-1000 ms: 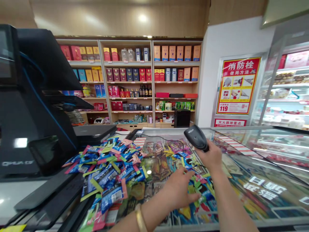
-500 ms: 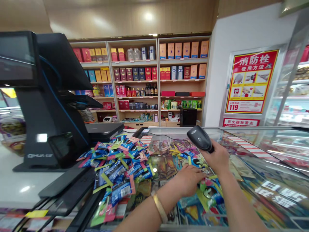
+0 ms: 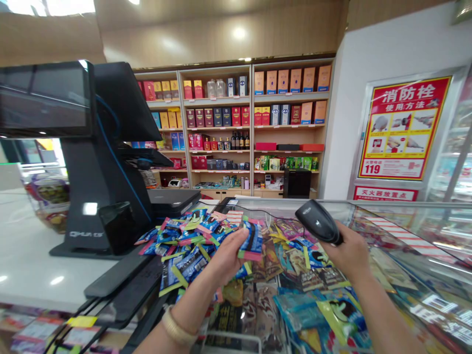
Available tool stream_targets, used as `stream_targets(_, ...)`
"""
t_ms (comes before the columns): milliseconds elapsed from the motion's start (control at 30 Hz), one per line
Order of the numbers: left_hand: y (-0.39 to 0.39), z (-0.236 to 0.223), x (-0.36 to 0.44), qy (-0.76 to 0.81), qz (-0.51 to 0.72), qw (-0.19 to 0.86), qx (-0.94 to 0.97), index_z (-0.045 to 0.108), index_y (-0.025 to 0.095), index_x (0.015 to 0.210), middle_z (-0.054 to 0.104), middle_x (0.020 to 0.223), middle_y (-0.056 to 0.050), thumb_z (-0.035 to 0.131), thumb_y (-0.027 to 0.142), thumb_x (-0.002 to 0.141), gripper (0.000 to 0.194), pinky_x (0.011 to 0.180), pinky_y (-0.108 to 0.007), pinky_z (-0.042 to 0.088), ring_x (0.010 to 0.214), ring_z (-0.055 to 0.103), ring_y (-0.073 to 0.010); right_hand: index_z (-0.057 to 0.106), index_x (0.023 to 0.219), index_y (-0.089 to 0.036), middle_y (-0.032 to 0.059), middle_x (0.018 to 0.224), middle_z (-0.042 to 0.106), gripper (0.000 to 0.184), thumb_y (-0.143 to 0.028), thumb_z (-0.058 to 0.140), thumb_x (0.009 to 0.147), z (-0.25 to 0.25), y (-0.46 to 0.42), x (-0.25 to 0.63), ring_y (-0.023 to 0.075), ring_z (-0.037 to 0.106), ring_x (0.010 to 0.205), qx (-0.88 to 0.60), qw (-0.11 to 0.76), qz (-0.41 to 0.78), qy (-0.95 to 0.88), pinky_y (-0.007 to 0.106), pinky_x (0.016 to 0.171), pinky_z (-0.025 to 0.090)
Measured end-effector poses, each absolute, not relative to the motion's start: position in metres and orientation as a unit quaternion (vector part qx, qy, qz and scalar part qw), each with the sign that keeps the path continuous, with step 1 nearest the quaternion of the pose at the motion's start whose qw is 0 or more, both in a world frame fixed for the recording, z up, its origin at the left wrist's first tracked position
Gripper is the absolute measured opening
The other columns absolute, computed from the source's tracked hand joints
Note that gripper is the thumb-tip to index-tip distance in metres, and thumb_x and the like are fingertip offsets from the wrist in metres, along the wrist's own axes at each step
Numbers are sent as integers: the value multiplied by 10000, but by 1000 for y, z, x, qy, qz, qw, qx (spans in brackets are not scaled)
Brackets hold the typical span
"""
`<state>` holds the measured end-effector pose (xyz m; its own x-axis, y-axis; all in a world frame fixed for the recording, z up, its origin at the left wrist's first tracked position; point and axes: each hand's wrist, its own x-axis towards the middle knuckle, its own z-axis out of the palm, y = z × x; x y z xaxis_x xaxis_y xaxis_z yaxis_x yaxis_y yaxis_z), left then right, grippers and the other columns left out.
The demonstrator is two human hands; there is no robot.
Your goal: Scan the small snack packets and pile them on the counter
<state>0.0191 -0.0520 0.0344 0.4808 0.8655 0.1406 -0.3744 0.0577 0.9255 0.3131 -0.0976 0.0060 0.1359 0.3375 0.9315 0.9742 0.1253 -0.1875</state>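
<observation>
Pinched in my left hand (image 3: pixel 229 255) is a small blue snack packet (image 3: pixel 253 239) with pink and green edges, raised above the counter. A gold bangle (image 3: pixel 177 328) circles that wrist. My right hand (image 3: pixel 349 251) grips a black barcode scanner (image 3: pixel 317 222), its head pointing up and to the left. Left of centre, a loose pile of similar packets (image 3: pixel 184 265) covers part of the glass counter, just beyond my left forearm. A few more packets (image 3: pixel 313 253) lie below the scanner.
A black point-of-sale terminal (image 3: pixel 106 187) stands at the left beside flat black devices (image 3: pixel 114 275). Under the glass counter (image 3: pixel 372 216) are bagged snacks. Behind it, shelves (image 3: pixel 219 102) hold boxed goods and bottles. A red fire-hydrant notice (image 3: pixel 405 128) hangs on the right wall.
My left hand has moved left and up from the counter and now holds a blue packet. The scanner stays in my right hand. The view has shifted slightly left.
</observation>
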Motion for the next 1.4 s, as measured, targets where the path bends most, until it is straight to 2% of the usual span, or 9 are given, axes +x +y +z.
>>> stream_targets(100,-46,39,0,249,515,728,378,657,119,931,714,746,-65,561,358,912,258,595,-279,551,615,671,-166,681,939,-185,80,767,725,313,-408,576,746,10,-101,299,239,681,662,-528,494,-327,-608,301,578,495)
stream_targets(233,-47,38,-6,238,559,732,308,641,126,940,710,726,-53,477,297,963,238,583,-276,558,609,676,-161,671,921,-200,74,805,730,234,-322,561,755,17,-107,269,220,690,711,-450,472,-293,-699,311,649,531)
stream_targets(367,-49,36,-4,219,547,745,312,650,126,945,711,751,-63,508,313,950,235,535,-238,528,599,668,-153,658,996,-203,67,838,734,273,-272,569,747,22,-115,241,200,696,731,-391,438,-241,-773,292,646,530)
stream_targets(500,-49,33,-4,221,525,763,307,649,121,966,714,761,-76,532,324,936,237,563,-255,540,608,673,-164,660,984,-207,61,831,735,260,-270,547,759,23,-118,229,190,696,718,-386,431,-200,-791,286,637,523)
stream_targets(1033,-48,25,1,245,519,741,349,675,119,926,724,813,-78,575,345,905,248,651,-287,556,638,664,-161,682,969,-204,62,828,728,274,-293,557,742,20,-116,233,194,682,708,-426,412,-186,-784,280,637,515)
stream_targets(1133,-52,26,0,289,557,647,434,704,153,940,727,868,-67,605,385,875,261,740,-308,547,769,676,-194,675,998,-199,71,859,737,291,-297,551,754,16,-112,240,206,698,751,-417,422,-229,-771,291,666,532)
stream_targets(1267,-68,33,-23,337,567,350,666,715,230,1090,688,1099,-67,609,374,867,286,1008,-349,433,1124,584,-243,686,1008,-198,85,858,739,314,-332,574,748,11,-106,253,226,700,748,-429,426,-269,-750,308,657,542)
stream_targets(1333,-75,31,-43,355,522,230,741,684,259,1165,649,1129,-77,548,378,903,319,1005,-356,431,1115,575,-236,693,988,-197,95,863,739,316,-364,593,738,10,-104,257,238,699,751,-435,432,-281,-738,319,659,546)
stream_targets(1400,-78,22,-62,381,477,155,777,647,268,1217,623,1125,-82,498,372,927,342,964,-357,461,1081,583,-227,696,967,-199,98,862,738,308,-385,598,742,9,-103,259,241,700,755,-443,441,-285,-727,324,667,550)
